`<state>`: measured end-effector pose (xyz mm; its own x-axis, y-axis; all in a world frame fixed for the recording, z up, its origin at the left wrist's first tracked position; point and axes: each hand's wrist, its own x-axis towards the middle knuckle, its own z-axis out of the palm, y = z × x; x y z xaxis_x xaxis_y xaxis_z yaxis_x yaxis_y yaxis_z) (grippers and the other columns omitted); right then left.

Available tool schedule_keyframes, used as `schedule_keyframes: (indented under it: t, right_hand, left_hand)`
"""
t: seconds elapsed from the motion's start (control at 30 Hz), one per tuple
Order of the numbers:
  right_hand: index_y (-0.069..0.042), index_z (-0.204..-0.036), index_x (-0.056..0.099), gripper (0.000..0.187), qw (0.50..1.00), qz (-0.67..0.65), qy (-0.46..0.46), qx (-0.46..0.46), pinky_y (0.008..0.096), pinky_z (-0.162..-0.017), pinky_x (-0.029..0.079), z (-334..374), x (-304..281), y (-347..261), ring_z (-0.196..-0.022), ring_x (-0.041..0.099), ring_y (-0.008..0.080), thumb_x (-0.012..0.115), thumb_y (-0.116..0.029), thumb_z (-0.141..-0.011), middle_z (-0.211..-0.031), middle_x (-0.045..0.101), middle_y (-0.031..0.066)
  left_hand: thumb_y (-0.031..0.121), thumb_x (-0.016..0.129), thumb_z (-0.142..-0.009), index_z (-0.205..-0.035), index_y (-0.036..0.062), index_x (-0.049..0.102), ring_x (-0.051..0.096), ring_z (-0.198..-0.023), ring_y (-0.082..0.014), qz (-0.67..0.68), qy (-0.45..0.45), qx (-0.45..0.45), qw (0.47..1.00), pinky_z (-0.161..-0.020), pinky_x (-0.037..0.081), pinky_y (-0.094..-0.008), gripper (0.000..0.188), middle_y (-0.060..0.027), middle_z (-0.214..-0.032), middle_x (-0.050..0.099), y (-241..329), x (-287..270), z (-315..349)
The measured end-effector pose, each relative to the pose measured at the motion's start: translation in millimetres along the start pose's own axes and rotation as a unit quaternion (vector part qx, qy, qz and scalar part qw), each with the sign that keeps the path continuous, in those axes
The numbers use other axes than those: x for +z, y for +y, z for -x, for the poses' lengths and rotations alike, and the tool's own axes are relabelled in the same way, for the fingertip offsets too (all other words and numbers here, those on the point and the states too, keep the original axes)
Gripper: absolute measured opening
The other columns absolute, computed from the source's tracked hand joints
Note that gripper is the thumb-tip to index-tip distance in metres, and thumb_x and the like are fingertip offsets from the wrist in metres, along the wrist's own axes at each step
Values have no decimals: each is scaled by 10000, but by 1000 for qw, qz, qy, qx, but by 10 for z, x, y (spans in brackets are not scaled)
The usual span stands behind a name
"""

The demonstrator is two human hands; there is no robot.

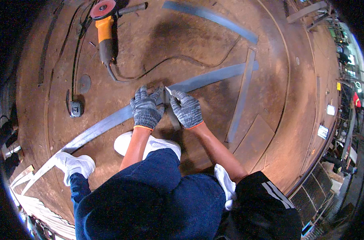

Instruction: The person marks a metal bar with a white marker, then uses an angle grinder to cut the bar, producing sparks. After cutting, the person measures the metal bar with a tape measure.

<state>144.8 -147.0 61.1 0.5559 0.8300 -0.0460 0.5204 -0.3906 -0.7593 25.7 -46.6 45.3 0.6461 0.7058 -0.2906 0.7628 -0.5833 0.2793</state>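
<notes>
A long flat steel bar (110, 122) runs slantwise beneath both hands, from the lower left to the upper right. My left hand (147, 108), in a grey knit glove, lies on the bar with its fingers spread. Its thumb and forefinger reach a narrow dark metal piece (173, 118) that crosses the bar; its exact kind is unclear. In a matching glove, my right hand (186, 109) is closed around a short white marking stick (168, 91), probably chalk. The stick's tip is over the bar beside that crosspiece.
An orange and black angle grinder (105, 32) with its cord lies at the upper left. Below it is a tape measure (75, 109), its tape drawn out. Another steel bar (210, 17) lies at the far side, a narrow strip (241, 96) and a plate (254, 138) to the right.
</notes>
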Motion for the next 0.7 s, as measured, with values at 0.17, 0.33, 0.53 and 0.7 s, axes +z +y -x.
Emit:
schedule_keyframes:
  t: [0.17,0.33,0.53,0.7]
  right_hand:
    - [-57,-1095,657,263,1000,16,-12,-2,386,-800,525,-22,20,15,-921,652,332,611,-137,-848,-1026,660,183]
    - [-61,-1110,652,285,999,23,-17,-16,395,-834,512,4,77,102,-957,635,346,602,-134,-838,-1054,651,189]
    - [-76,-1076,639,276,999,27,-26,-21,489,-762,498,-10,89,87,-869,616,397,571,-252,-875,-974,647,208]
    - [-73,-1045,643,250,999,32,-14,-39,492,-731,500,-21,127,125,-838,615,403,578,-239,-870,-937,646,212]
  left_hand:
    - [366,755,-682,-1348,330,496,359,-1312,-370,12,-6,4,1000,-1037,315,-549,716,-191,-1416,386,-19,14,-19]
    - [364,754,-684,-1349,332,494,370,-1304,-372,23,-10,11,1000,-1038,315,-543,714,-185,-1420,386,-25,15,-32]
    - [357,750,-686,-1347,339,494,365,-1306,-373,10,5,6,1000,-1046,308,-541,709,-182,-1417,389,-10,17,-29]
    - [350,749,-688,-1342,344,498,350,-1316,-370,0,-11,-6,1000,-1051,304,-543,700,-173,-1423,381,8,-8,-30]
